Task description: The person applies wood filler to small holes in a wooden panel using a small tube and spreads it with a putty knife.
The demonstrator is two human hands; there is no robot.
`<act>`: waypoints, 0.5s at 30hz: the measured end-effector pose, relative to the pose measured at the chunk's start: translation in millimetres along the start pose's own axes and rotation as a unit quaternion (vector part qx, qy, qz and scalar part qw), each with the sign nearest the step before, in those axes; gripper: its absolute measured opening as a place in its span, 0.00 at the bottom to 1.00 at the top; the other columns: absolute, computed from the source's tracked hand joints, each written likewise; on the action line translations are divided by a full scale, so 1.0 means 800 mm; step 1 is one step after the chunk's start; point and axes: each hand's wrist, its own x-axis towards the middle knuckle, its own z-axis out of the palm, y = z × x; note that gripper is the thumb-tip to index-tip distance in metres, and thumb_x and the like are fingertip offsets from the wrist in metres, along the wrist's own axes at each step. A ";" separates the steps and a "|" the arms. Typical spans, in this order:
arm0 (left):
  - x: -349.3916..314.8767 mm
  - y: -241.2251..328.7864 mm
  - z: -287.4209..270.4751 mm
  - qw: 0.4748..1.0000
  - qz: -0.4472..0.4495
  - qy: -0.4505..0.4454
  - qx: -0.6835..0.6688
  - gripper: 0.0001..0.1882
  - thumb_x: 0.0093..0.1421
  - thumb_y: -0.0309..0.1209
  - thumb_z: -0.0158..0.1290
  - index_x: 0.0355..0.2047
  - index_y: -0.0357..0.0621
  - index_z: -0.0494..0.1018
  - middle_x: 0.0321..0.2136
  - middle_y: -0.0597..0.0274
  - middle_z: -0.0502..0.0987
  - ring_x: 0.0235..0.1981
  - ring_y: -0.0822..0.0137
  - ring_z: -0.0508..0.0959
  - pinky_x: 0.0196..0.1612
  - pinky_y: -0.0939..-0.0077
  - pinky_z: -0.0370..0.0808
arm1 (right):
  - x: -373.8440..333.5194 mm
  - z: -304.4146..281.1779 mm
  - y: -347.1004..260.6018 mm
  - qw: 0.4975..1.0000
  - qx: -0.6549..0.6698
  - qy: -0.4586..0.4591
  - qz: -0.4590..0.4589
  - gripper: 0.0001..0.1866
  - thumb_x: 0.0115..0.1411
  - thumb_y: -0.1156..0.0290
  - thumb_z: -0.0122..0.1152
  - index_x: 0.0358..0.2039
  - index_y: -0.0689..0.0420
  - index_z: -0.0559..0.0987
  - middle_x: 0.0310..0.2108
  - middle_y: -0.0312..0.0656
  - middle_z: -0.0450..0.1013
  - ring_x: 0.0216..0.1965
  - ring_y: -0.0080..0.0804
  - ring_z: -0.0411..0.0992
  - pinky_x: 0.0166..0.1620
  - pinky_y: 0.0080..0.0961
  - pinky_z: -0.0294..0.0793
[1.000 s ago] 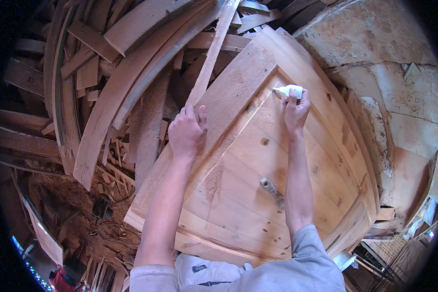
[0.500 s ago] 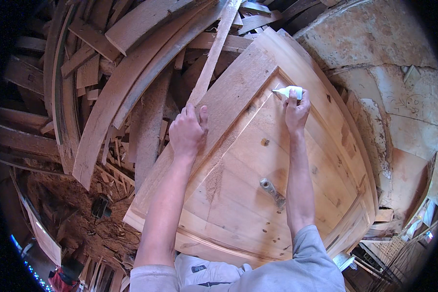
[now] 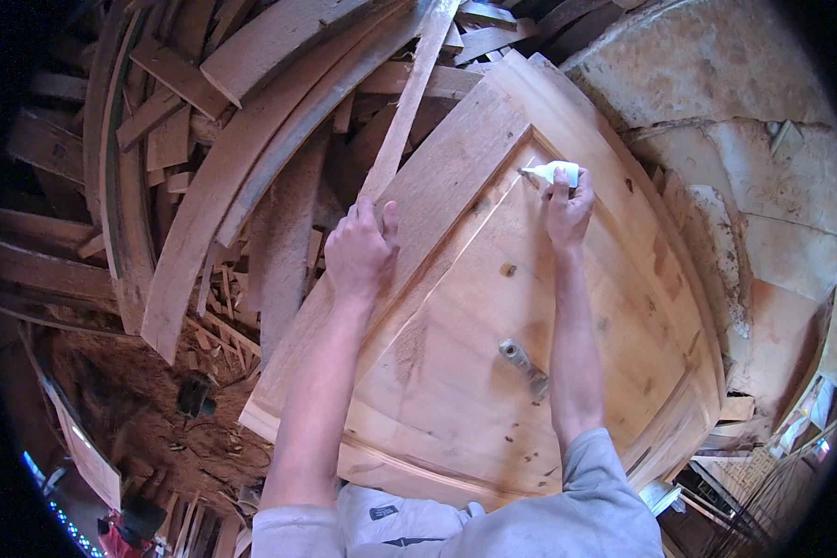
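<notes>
One small white bottle (image 3: 562, 174) is held in the right hand (image 3: 569, 214), pinched between thumb and fingers. It is tipped almost flat, with its nozzle pointed left toward the upper corner of a wooden panel (image 3: 465, 363); it is presumably held this way so that the tip can be brought close to the seam there. Whether the nozzle touches the wood cannot be told at this distance.

The panel fills the middle of the view and is set at a slant, its raised frame (image 3: 446, 191) bordering a flat, knotty centre. A thin pale line (image 3: 479, 230) is seen along the frame's inner edge, leading up toward the nozzle.

The left hand (image 3: 358, 256) is laid, fingers curled, over the panel's left edge, perhaps for support. A long wooden strip (image 3: 405, 116) is met by its fingertips, though whether the strip is gripped or merely touched is hidden.

A small grey tool (image 3: 523, 367) is left lying on the panel beside the right forearm (image 3: 575, 344), seemingly within easy reach. To the left, curved boards (image 3: 223, 186) are heaped above a floor (image 3: 149, 400) covered in brown debris; to the right, large, pale, stained slabs (image 3: 697, 79) are seen.
</notes>
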 end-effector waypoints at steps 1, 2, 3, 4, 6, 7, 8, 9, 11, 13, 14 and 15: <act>-0.001 0.000 0.001 1.000 0.003 -0.002 0.003 0.24 0.67 0.49 0.38 0.34 0.39 0.70 0.31 0.46 0.78 0.32 0.49 0.79 0.34 0.56 0.76 | -0.001 -0.002 0.000 0.999 0.037 0.004 0.008 0.13 0.65 0.61 0.53 0.33 0.59 0.72 0.19 0.34 0.69 0.17 0.18 0.66 0.22 0.19 0.66; 0.001 0.001 0.003 1.000 0.002 0.001 0.004 0.24 0.67 0.49 0.38 0.34 0.39 0.70 0.32 0.46 0.78 0.32 0.49 0.79 0.35 0.56 0.76 | -0.003 -0.007 -0.002 0.999 0.037 0.009 0.009 0.13 0.65 0.61 0.53 0.33 0.59 0.72 0.19 0.34 0.69 0.17 0.18 0.66 0.22 0.19 0.66; 0.002 0.003 0.004 1.000 0.001 0.003 0.006 0.24 0.67 0.49 0.38 0.34 0.39 0.70 0.32 0.46 0.78 0.33 0.49 0.79 0.35 0.56 0.76 | -0.006 -0.013 -0.004 0.991 0.117 0.019 0.058 0.12 0.66 0.61 0.53 0.34 0.58 0.73 0.20 0.32 0.68 0.20 0.18 0.65 0.23 0.18 0.65; 0.001 0.002 0.003 1.000 0.009 0.002 0.006 0.24 0.67 0.49 0.38 0.34 0.39 0.70 0.32 0.46 0.78 0.33 0.49 0.79 0.35 0.56 0.76 | -0.011 -0.020 -0.006 0.974 0.195 0.031 0.106 0.12 0.66 0.61 0.53 0.35 0.56 0.73 0.22 0.31 0.67 0.22 0.18 0.64 0.24 0.17 0.64; 0.000 0.004 0.003 1.000 -0.002 -0.027 0.005 0.26 0.68 0.49 0.35 0.38 0.37 0.70 0.34 0.43 0.78 0.34 0.45 0.79 0.36 0.52 0.75 | -0.027 -0.046 -0.009 0.937 0.303 0.084 0.151 0.11 0.65 0.62 0.53 0.36 0.57 0.73 0.23 0.32 0.67 0.22 0.19 0.65 0.25 0.19 0.65; 0.000 0.004 0.002 1.000 0.006 -0.027 0.001 0.26 0.68 0.49 0.35 0.38 0.37 0.70 0.34 0.43 0.78 0.34 0.45 0.79 0.36 0.52 0.75 | -0.040 -0.060 -0.010 0.883 0.409 0.127 0.193 0.10 0.65 0.63 0.54 0.37 0.57 0.73 0.24 0.33 0.68 0.23 0.20 0.65 0.26 0.20 0.66; 0.000 0.007 0.004 1.000 0.005 -0.030 0.004 0.26 0.68 0.50 0.35 0.39 0.37 0.70 0.34 0.43 0.78 0.34 0.44 0.79 0.36 0.51 0.75 | -0.052 -0.088 0.001 0.861 0.437 0.142 0.219 0.12 0.63 0.61 0.56 0.37 0.56 0.73 0.25 0.32 0.68 0.25 0.21 0.65 0.28 0.21 0.66; -0.001 0.005 0.004 0.999 0.001 -0.031 0.010 0.27 0.68 0.50 0.34 0.40 0.37 0.70 0.34 0.43 0.78 0.34 0.44 0.78 0.37 0.51 0.75 | -0.068 -0.106 -0.004 0.861 0.436 0.149 0.213 0.12 0.63 0.61 0.56 0.37 0.56 0.73 0.25 0.32 0.68 0.25 0.21 0.65 0.28 0.21 0.66; -0.003 0.000 0.004 1.000 0.010 -0.014 0.008 0.26 0.67 0.50 0.36 0.36 0.38 0.70 0.33 0.45 0.77 0.35 0.47 0.79 0.37 0.54 0.75 | -0.107 -0.140 -0.014 0.815 0.480 0.189 0.265 0.11 0.62 0.60 0.59 0.36 0.55 0.73 0.22 0.31 0.64 0.22 0.21 0.61 0.25 0.20 0.62; -0.002 -0.002 0.002 1.000 0.004 -0.015 0.001 0.28 0.68 0.51 0.33 0.42 0.38 0.70 0.36 0.41 0.77 0.36 0.42 0.78 0.38 0.50 0.74 | -0.151 -0.184 -0.007 0.792 0.506 0.197 0.280 0.10 0.62 0.62 0.55 0.35 0.55 0.72 0.20 0.30 0.58 0.21 0.20 0.56 0.24 0.18 0.58; -0.003 -0.002 0.002 1.000 0.004 -0.018 0.005 0.28 0.68 0.51 0.33 0.43 0.38 0.70 0.36 0.41 0.77 0.37 0.42 0.78 0.39 0.49 0.74 | -0.174 -0.200 -0.009 0.770 0.523 0.211 0.297 0.09 0.63 0.62 0.55 0.34 0.55 0.71 0.20 0.30 0.56 0.21 0.20 0.54 0.23 0.18 0.56; -0.003 -0.001 0.000 1.000 0.012 -0.020 0.005 0.28 0.68 0.51 0.33 0.43 0.38 0.70 0.36 0.41 0.77 0.37 0.42 0.78 0.39 0.49 0.74 | -0.199 -0.217 -0.010 0.769 0.524 0.219 0.294 0.09 0.63 0.62 0.55 0.34 0.55 0.71 0.20 0.30 0.56 0.21 0.20 0.54 0.23 0.18 0.56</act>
